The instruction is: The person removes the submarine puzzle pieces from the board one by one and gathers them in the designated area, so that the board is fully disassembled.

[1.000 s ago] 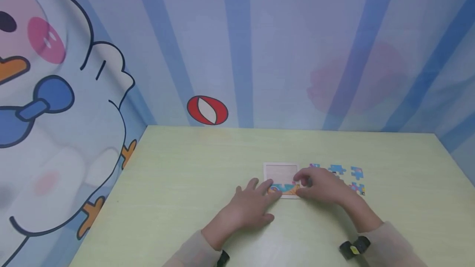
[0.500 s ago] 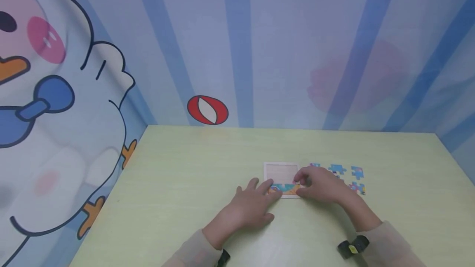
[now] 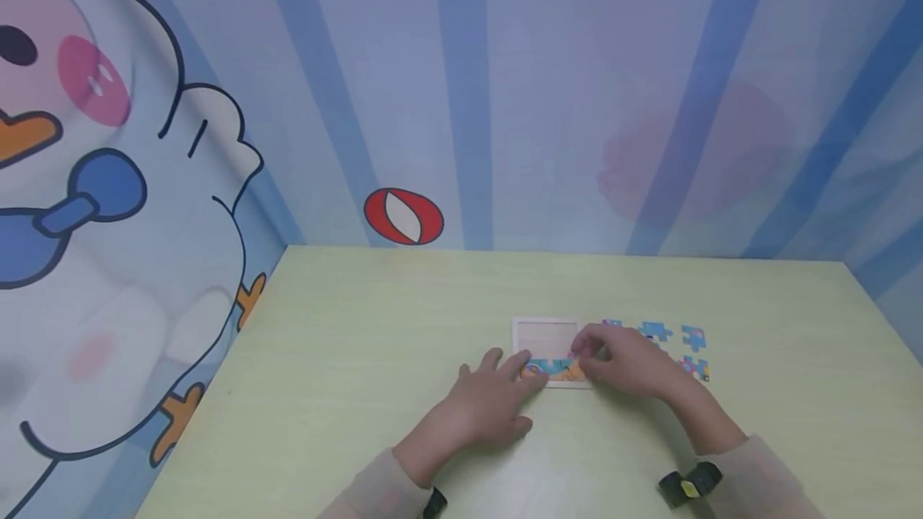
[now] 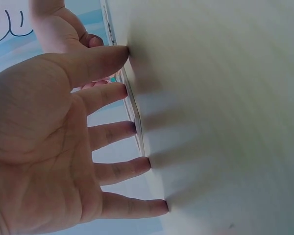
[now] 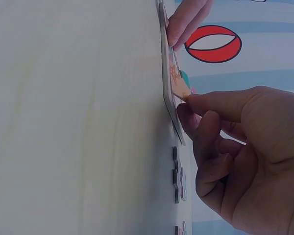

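Observation:
A shallow white-rimmed puzzle frame lies on the table. Along its near side runs a strip of orange and teal jigsaw pieces; the rest of its bare bottom shows pale. My left hand is spread flat beside it, with index finger and thumb reaching over the lower left part and the other fingertips on the frame and table. With thumb and index finger my right hand pinches an orange jigsaw piece at the frame's near right corner. In the right wrist view this piece tilts up from the frame.
To the right of the frame lie loose jigsaw pieces, among them a blue one, one at the far right and a pinkish one. My right hand partly hides others. A printed cloth wall rises behind the table.
My right thumb has shifted slightly in toward the frame, and more of the orange piece shows at its tip. My left hand has stayed in place.

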The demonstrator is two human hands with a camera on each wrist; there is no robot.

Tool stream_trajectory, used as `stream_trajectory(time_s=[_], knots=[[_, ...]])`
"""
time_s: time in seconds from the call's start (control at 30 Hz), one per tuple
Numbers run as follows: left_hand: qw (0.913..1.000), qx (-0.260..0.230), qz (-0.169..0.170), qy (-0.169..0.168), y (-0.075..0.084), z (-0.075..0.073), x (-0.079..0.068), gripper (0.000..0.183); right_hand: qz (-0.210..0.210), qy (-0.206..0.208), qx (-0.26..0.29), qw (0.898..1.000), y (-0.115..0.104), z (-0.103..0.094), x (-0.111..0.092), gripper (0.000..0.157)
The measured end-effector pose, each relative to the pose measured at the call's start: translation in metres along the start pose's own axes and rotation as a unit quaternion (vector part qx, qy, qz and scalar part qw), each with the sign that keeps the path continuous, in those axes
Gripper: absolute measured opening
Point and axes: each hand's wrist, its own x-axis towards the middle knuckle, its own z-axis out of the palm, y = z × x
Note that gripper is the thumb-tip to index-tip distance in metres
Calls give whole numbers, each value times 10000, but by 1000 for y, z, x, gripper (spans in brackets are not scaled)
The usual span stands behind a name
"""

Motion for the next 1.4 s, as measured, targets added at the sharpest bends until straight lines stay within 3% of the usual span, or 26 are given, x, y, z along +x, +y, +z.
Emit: stream_trajectory(time_s=[0.4,0.9,1.13,1.4], knots=[[10000,19,-32,-2,2,-2,-3,64,271,251,347,9987,11,-13,-11,7],[9999,84,-20,77,2,2,-1,63,702,317,597,9952,55,-58,-74,22],[10000,61,10,67,0,3,0,63,1047,178,654,9922,79,-68,-97,28],[10000,75,16,32,0,2,0,64,1315,94,644,9892,91,-70,-111,32]])
